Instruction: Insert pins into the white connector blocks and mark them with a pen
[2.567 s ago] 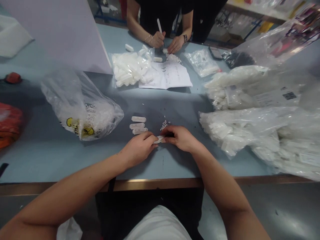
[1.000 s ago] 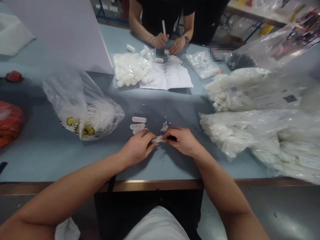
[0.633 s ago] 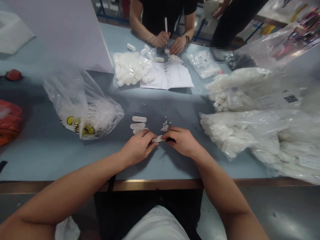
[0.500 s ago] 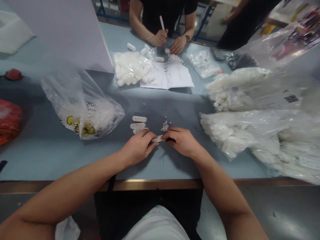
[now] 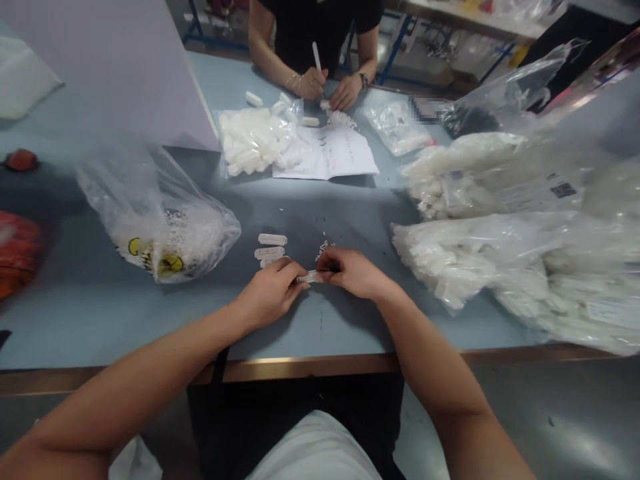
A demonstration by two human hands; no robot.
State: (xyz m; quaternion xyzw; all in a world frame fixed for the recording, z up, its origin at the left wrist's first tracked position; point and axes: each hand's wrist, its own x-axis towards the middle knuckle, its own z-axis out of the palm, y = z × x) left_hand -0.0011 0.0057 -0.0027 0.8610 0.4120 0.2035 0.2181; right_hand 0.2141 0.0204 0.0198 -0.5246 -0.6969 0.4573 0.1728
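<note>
My left hand (image 5: 273, 290) pinches a small white plastic strip (image 5: 313, 276) just above the table. At the strip's right end is my right hand (image 5: 356, 272), its fingers curled together against the strip; whether they hold a tiny piece too is hidden. Right behind my right hand lies a little heap of small white pieces (image 5: 321, 249), partly covered by the fingers. Beyond my left hand, several flat white plates with rounded ends (image 5: 273, 239) lie in a column, the nearest partly hidden by the hand.
A clear bag of small white pieces (image 5: 200, 233) stands at left. Large bags of white parts (image 5: 450, 253) fill the right side. Across the table, a co-worker's hand (image 5: 314, 84) holds a white pen-like tool, near a paper sheet (image 5: 350, 157) and a bag of white parts (image 5: 255, 140).
My right hand has shifted slightly, its fingers now more curled and covering part of the small heap. My left hand keeps its hold on the strip. The whole view has moved a little.
</note>
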